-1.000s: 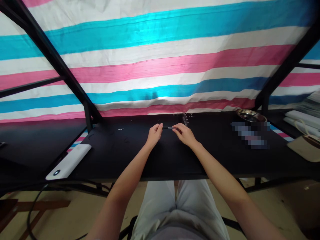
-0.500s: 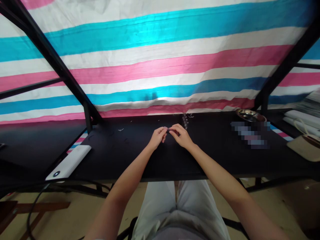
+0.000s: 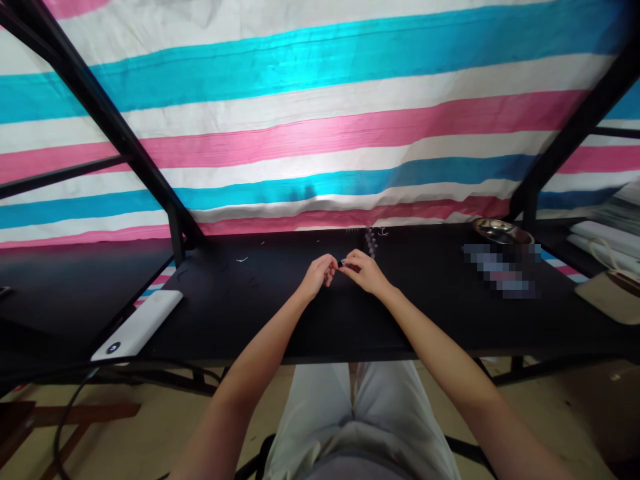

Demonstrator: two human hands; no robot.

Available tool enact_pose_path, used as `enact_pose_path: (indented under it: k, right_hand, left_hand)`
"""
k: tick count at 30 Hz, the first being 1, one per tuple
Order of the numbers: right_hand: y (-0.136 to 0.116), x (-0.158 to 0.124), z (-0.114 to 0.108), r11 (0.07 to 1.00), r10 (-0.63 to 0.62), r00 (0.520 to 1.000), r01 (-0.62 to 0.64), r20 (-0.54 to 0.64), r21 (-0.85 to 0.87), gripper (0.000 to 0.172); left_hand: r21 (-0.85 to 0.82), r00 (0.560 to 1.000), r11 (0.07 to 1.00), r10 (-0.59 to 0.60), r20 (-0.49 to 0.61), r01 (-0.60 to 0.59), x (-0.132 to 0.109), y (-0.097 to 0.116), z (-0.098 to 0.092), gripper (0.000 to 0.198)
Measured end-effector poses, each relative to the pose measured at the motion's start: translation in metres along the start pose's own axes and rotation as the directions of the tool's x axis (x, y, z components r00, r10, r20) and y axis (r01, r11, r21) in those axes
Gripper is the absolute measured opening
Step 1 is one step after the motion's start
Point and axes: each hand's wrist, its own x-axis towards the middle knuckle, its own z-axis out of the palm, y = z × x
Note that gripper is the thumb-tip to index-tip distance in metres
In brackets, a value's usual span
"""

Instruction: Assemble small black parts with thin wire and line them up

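Over the black table (image 3: 260, 300), my two hands meet at the middle. Thumb and fingers of my right hand (image 3: 365, 272) pinch a small dark piece (image 3: 342, 263), too small to name. My left hand (image 3: 320, 275) is beside it, fingers curled and fingertips close to the piece; whether they hold anything I cannot make out. Just behind my right hand lies a line of small, clear, round bead-like things (image 3: 371, 241). White thread scraps (image 3: 383, 232) rest next to it.
A shiny metal bowl (image 3: 503, 231) stands at the back right, with a blurred-out item before it. At left lies a white device (image 3: 140, 327) with a dark cable. A beige bag (image 3: 610, 297) sits far right. Striped sheeting (image 3: 320, 127) hangs behind, between black frame bars.
My fingertips have drawn slightly apart, and the dark piece shows more plainly at my right fingertips. The things on the table have stayed put.
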Motion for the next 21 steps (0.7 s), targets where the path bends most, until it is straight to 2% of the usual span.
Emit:
enact_pose_path:
  k: [3, 6, 8, 13, 21]
  right_hand:
    - [0.009, 0.0, -0.012, 0.992, 0.111, 0.994, -0.112, -0.014, -0.051, 0.021]
    - [0.022, -0.002, -0.025, 0.948, 0.292, 0.955, -0.296, -0.056, -0.113, 0.023]
    - [0.03, -0.004, -0.03, 0.915, 0.357, 0.932, -0.362, -0.064, -0.176, 0.022]
    - [0.042, -0.006, -0.027, 0.855, 0.42, 0.899, -0.437, -0.124, -0.278, 0.017]
    - [0.04, -0.005, -0.021, 0.808, 0.448, 0.884, -0.465, -0.137, -0.362, 0.016]
  left_hand:
    - [0.073, 1.0, 0.997, 0.004, -0.03, -0.002, 0.001, -0.003, 0.001, 0.034]
    - [0.156, 0.999, 0.988, 0.01, -0.043, -0.003, 0.001, -0.006, 0.0, 0.035]
    - [0.197, 0.999, 0.98, 0.013, -0.039, -0.006, 0.001, -0.007, 0.0, 0.036]
    - [0.269, 0.999, 0.963, 0.02, -0.027, -0.012, 0.001, -0.011, -0.002, 0.038]
    - [0.32, 0.999, 0.947, 0.03, -0.023, -0.021, 0.001, -0.013, -0.003, 0.039]
